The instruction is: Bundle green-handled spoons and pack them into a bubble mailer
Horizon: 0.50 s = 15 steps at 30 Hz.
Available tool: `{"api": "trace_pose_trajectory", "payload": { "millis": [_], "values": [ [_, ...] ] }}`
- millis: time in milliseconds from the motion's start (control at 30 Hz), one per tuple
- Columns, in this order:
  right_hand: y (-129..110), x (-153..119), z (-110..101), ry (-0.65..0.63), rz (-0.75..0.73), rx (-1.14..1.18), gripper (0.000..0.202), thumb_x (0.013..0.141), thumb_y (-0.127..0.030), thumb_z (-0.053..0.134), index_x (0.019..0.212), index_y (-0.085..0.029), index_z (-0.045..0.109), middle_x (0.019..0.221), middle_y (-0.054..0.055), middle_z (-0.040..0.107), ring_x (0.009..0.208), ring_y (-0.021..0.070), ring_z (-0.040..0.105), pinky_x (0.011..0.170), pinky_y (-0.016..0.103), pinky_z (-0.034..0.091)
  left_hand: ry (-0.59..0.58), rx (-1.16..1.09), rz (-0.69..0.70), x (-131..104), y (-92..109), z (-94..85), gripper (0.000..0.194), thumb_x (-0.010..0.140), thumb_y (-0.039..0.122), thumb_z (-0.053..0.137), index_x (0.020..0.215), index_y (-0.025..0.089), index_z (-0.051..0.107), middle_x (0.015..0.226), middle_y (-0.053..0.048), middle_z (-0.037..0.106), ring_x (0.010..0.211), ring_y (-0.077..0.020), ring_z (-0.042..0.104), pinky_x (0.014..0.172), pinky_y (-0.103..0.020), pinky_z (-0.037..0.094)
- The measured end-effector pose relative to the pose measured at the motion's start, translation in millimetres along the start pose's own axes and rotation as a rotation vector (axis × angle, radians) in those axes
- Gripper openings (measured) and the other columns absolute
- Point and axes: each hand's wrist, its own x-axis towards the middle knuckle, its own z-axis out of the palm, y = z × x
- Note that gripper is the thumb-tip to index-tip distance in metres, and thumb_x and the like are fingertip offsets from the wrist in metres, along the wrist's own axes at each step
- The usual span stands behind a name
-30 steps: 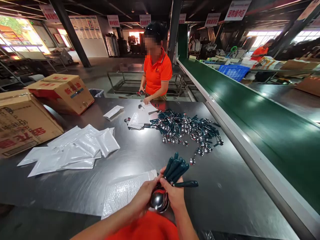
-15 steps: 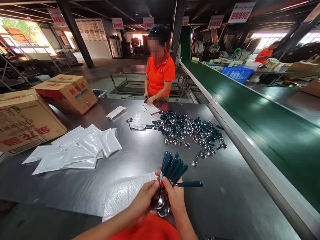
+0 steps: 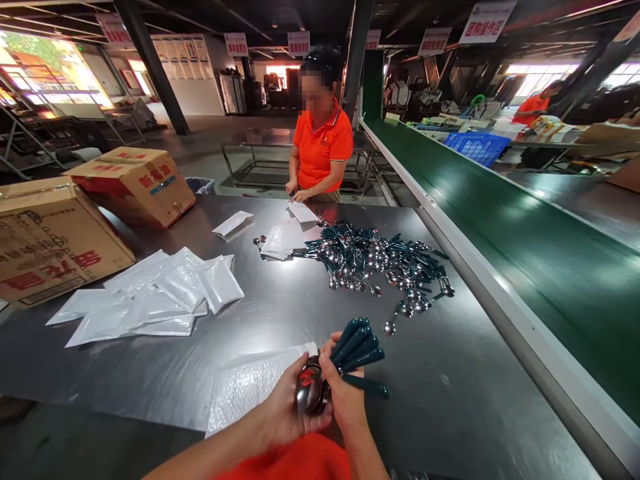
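A bundle of spoons (image 3: 358, 342) with dark green handles is held between my two hands, near the table's front edge. My right hand (image 3: 345, 387) is closed around the handles close to the bowls, and the handles fan out up and to the right. Around the shiny metal bowls my left hand (image 3: 287, 397) is wrapped, its palm under them. Just left of my hands lies a white padded envelope (image 3: 240, 387), partly covered by my left forearm. Farther back is a large heap of similar spoons (image 3: 370, 257).
White padded mailers (image 3: 155, 300) lie piled at the left, with two cardboard boxes (image 3: 133, 187) behind. Across the metal table (image 3: 425, 393) a person in an orange shirt (image 3: 323, 147) handles white packets (image 3: 283, 239). A green conveyor (image 3: 500, 207) runs along the right.
My left hand has shifted from the handles down around the spoon bowls. The bundle has tilted to the right, handles leaning over. Across the table, the person's hands have moved slightly.
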Motion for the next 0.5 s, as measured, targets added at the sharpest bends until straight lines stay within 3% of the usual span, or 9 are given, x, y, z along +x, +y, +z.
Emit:
{"api": "trace_pose_trajectory", "payload": {
  "millis": [100, 233, 400, 500],
  "values": [
    [-3.0, 1.0, -4.0, -0.083, 0.028, 0.008, 0.037, 0.067, -0.033, 0.079, 0.099, -0.028, 0.06, 0.071, -0.005, 0.061, 0.063, 0.0143, 0.058, 0.058, 0.026, 0.049, 0.016, 0.018, -0.036, -3.3, 9.2, 0.9, 0.045, 0.085, 0.051, 0.049, 0.073, 0.01, 0.062, 0.054, -0.008, 0.064, 0.045, -0.0161, 0.062, 0.035, -0.019, 0.041],
    [-6.4, 2.6, -10.1, -0.165, -0.045, -0.028, 0.037, 0.067, -0.037, 0.078, 0.098, -0.026, 0.059, 0.081, -0.001, 0.066, 0.077, 0.0186, 0.062, 0.066, 0.029, 0.051, 0.04, 0.005, -0.035, -4.2, 19.2, 4.2, 0.026, 0.083, 0.033, 0.052, 0.071, 0.011, 0.061, 0.052, -0.004, 0.061, 0.041, -0.013, 0.058, 0.029, -0.013, 0.03],
    [-11.0, -0.3, -12.1, -0.119, 0.059, -0.174, 0.047, 0.069, -0.05, 0.073, 0.107, -0.024, 0.062, 0.083, 0.002, 0.069, 0.059, 0.0166, 0.059, 0.05, 0.028, 0.048, -0.069, 0.054, -0.055, -2.9, 23.0, 2.5, 0.039, 0.082, 0.048, 0.058, 0.076, 0.01, 0.062, 0.061, -0.005, 0.063, 0.038, -0.0067, 0.051, 0.029, -0.01, 0.024],
    [-13.1, -0.1, -11.9, -0.149, 0.022, -0.143, 0.05, 0.07, -0.052, 0.072, 0.11, -0.024, 0.061, 0.085, 0.004, 0.069, 0.072, 0.0212, 0.063, 0.066, 0.034, 0.053, -0.079, 0.068, -0.069, -1.0, 21.9, -1.1, 0.026, 0.079, 0.035, 0.062, 0.075, 0.009, 0.061, 0.063, -0.006, 0.063, 0.04, -0.0062, 0.051, 0.03, -0.009, 0.022]
  ]
}}
